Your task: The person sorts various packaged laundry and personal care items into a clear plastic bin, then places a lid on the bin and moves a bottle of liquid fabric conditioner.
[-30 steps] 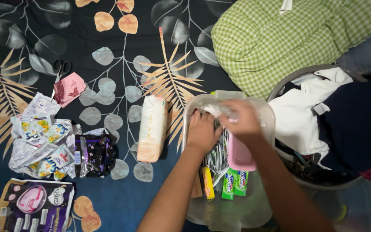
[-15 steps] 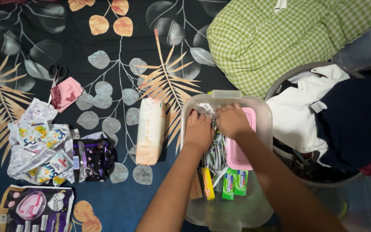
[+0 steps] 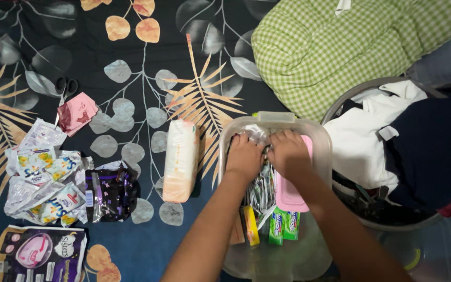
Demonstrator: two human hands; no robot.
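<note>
Head view is showing both hands working inside a clear plastic storage box (image 3: pixel 325 137) lying on a dark bedspread (image 3: pixel 131 57) printed with grey and gold leaves. The left hand (image 3: pixel 244 156) is pressing down, fingers curled, on a bundle of small silvery sachets (image 3: pixel 261 189) standing packed at the far end of the box; whether it is actually gripping any is not clear. The right hand (image 3: pixel 288 152) is lying just beside it, fingers bent over crinkled clear wrapping (image 3: pixel 257 133) at the box's far wall, the fingertips hidden in it. A pink flat case (image 3: pixel 292 196) is lying under the right wrist, and two green gum packs (image 3: pixel 284 224) and a yellow pack (image 3: pixel 250 232) are sitting nearer the person.

Left of the box, a peach-coloured wrapped pad pack (image 3: pixel 180 159) is lying on the spread, well apart from a heap of torn wrappers (image 3: pixel 43 180), a dark purple packet (image 3: pixel 111 190), a crumpled pink wrapper (image 3: pixel 76 112) and scissors (image 3: pixel 64 86). A green checked cushion (image 3: pixel 340 47) and a basket of clothes (image 3: pixel 392 151) are sitting to the right.
</note>
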